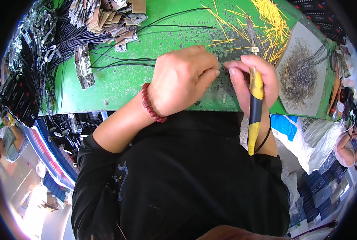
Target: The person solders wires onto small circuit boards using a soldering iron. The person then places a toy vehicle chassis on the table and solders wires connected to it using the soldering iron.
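My left hand [180, 78], with a red bead bracelet at the wrist, is closed in a pinch over the green worktop [122, 94]. Black wires [140, 60] run into it from the left, and their ends are hidden by the fingers. In my right hand [269, 78] is a soldering iron [256, 106] with a yellow and black handle, its metal tip pointing away from me. The right fingertips almost meet the left ones at a tiny dark piece, too small to name. Left of my left hand lies a silvery metal part [84, 66].
Small boards [102, 20] are heaped at the far left beside bundled black wires [64, 34]. Thin yellow strands [272, 24] lie scattered at the far right. A pale sheet or tray [296, 34] bearing dark fine scraps lies to the right. Plastic bags [306, 140] hang below the right edge.
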A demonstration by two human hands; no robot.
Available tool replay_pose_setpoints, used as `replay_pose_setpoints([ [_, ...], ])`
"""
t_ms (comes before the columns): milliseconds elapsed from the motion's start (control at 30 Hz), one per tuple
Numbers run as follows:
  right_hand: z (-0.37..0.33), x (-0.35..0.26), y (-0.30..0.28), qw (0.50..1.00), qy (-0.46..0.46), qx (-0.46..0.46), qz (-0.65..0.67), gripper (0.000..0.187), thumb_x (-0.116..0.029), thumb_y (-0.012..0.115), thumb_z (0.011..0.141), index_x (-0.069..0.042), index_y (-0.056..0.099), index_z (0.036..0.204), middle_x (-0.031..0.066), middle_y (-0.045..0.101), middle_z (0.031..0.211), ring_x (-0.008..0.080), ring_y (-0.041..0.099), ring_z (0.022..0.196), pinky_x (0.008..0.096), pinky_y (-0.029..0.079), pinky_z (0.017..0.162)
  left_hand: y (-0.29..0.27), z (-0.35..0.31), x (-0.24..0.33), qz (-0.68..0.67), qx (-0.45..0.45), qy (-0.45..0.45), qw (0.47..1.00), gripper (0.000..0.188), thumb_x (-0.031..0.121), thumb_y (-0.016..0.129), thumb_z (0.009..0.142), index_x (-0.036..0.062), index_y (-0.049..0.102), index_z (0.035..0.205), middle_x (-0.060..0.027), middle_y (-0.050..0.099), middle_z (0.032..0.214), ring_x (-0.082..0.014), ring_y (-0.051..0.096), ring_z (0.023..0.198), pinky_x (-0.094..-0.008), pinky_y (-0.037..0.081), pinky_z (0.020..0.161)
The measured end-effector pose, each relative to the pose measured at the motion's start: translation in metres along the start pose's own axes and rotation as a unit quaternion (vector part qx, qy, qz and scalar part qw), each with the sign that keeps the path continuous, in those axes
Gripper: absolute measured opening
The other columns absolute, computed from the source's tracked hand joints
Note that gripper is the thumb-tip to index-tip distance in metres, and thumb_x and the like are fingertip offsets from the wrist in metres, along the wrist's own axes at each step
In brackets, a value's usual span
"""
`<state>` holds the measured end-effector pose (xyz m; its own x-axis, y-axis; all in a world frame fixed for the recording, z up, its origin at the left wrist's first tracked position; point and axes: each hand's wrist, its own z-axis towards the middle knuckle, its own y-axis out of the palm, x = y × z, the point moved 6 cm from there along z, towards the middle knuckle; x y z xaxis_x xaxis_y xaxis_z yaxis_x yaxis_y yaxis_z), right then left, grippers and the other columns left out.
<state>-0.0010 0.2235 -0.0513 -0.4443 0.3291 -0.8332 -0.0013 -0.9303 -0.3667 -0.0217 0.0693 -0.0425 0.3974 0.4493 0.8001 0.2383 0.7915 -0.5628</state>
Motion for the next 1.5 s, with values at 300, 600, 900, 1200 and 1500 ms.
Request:
replay_pose_setpoints([
  [300, -0.001, -0.004, -0.001, 0.994, 0.076, -0.001, 0.077, 0.041, 0.009, 0.064, 0.085, -0.001, 0.047, 0.12, 0.0156, 0.068, 0.089, 0.0144, 0.066, 0.079, 0.0213, 0.05, 0.066, -0.005, -0.001, -0.001, -0.089, 0.041, -0.053, 0.994, 0.005, -0.001, 0.068, 0.079, 0.0008, 0.064, 0.078, -0.0047, 0.058, 0.07, -0.0115, 0.05, 0.058, -0.0245, 0.041, 0.051],
  [600, 0.0, -0.007, -0.003, 0.993, 0.003, 0.043, 0.111, 0.036, 0.014, 0.066, 0.079, 0.002, 0.055, 0.111, 0.0145, 0.065, 0.098, 0.0175, 0.07, 0.082, 0.0236, 0.056, 0.064, -0.005, -0.002, 0.001, -0.077, 0.034, -0.064, 0.994, 0.005, -0.001, 0.067, 0.079, 0.0002, 0.063, 0.077, -0.0054, 0.059, 0.07, -0.0105, 0.051, 0.058, -0.0243, 0.041, 0.052],
  [900, -0.002, -0.001, -0.004, 0.983, 0.089, 0.055, 0.149, 0.035, 0.012, 0.065, 0.08, 0.0, 0.055, 0.111, 0.0124, 0.064, 0.098, 0.0187, 0.07, 0.086, 0.0243, 0.057, 0.067, -0.003, -0.002, 0.002, -0.067, 0.036, -0.083, 0.994, 0.007, 0.007, 0.067, 0.076, 0.0034, 0.062, 0.073, -0.0106, 0.061, 0.068, -0.0265, 0.062, 0.062, -0.0343, 0.048, 0.054],
  [1200, -0.002, -0.005, -0.004, 0.988, 0.045, 0.057, 0.137, 0.035, 0.011, 0.065, 0.081, 0.0, 0.055, 0.112, 0.012, 0.065, 0.096, 0.0186, 0.071, 0.085, 0.0251, 0.057, 0.068, -0.001, -0.004, 0.002, -0.068, 0.033, -0.065, 0.995, 0.007, 0.006, 0.068, 0.076, 0.0037, 0.062, 0.073, -0.0101, 0.06, 0.068, -0.0264, 0.062, 0.061, -0.034, 0.048, 0.054],
  [1500, 0.004, 0.007, 0.004, 0.979, 0.134, 0.017, 0.151, 0.036, 0.003, 0.072, 0.079, -0.005, 0.058, 0.111, -0.0006, 0.059, 0.072, 0.0035, 0.05, 0.059, 0.0175, 0.042, 0.055, -0.001, -0.008, 0.006, -0.075, 0.051, -0.034, 0.995, 0.006, -0.001, 0.069, 0.078, 0.0006, 0.063, 0.076, -0.0064, 0.059, 0.069, -0.0154, 0.056, 0.061, -0.0267, 0.044, 0.055],
])
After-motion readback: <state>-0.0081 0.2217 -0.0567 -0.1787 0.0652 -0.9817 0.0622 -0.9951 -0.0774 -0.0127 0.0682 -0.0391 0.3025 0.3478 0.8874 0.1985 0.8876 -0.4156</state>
